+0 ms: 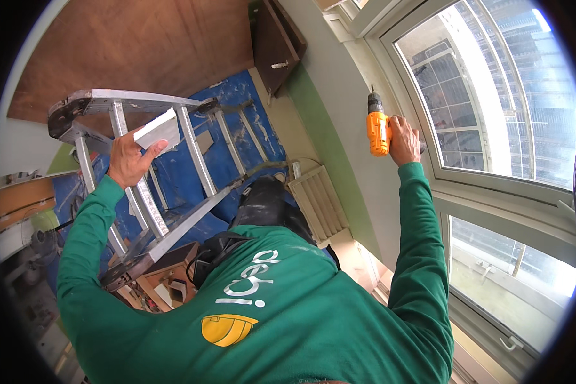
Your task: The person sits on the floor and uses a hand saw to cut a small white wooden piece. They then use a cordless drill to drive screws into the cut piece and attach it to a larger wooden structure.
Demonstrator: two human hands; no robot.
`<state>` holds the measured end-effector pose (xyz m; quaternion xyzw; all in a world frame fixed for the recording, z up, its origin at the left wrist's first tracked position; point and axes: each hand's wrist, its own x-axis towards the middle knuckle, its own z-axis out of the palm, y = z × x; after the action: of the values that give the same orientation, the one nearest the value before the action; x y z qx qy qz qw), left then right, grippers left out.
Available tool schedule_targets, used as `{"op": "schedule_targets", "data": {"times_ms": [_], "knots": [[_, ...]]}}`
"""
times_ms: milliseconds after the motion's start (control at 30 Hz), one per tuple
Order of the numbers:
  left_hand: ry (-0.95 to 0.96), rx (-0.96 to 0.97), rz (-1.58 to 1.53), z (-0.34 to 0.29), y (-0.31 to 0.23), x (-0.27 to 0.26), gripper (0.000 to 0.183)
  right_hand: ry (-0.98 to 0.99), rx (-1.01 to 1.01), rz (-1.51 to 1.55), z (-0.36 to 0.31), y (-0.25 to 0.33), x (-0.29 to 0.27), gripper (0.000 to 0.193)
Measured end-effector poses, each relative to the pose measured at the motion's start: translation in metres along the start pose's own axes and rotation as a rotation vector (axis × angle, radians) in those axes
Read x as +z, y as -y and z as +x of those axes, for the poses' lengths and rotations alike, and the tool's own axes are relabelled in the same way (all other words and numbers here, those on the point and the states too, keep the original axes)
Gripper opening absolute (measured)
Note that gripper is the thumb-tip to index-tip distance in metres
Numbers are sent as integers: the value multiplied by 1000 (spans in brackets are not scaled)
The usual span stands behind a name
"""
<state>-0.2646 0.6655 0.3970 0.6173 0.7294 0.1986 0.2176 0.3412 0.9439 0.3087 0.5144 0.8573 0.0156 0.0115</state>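
Observation:
In my left hand point(129, 159) is a small white rectangular piece point(158, 130), like an offcut of board, pinched between thumb and fingers. It is raised over a silver metal ladder point(197, 150). My right hand point(404, 142) is wrapped round the grip of an orange and black cordless drill point(378, 132), held beside the window wall. A thin bit point(372, 89) sticks out of the drill's chuck, pointing away from me. Both arms are stretched out and apart, in green sleeves.
Blue sheeting point(173, 176) with white marks lies beneath the ladder. On the right is a pale-framed window point(429, 153). A brown cupboard door point(276, 54) hangs at the back, near a large wooden panel point(134, 45). A slatted cream panel point(319, 200) stands low by the wall.

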Motion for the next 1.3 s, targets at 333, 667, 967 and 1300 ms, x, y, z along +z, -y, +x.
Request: {"op": "schedule_targets", "data": {"times_ms": [333,667,967,1300], "knots": [[-32,10,54,-1,-6,3,53,52,1,-124,-4,-5,17,38],[-48,-14,32,6,-1,-6,52,38,22,-83,-5,-8,26,34],[-945,29,131,85,41,-190,67,39,-2,102,-10,-3,-10,32],[-378,-525,416,82,110,-199,89,-218,-288,1063,113,66,-73,31]]}}
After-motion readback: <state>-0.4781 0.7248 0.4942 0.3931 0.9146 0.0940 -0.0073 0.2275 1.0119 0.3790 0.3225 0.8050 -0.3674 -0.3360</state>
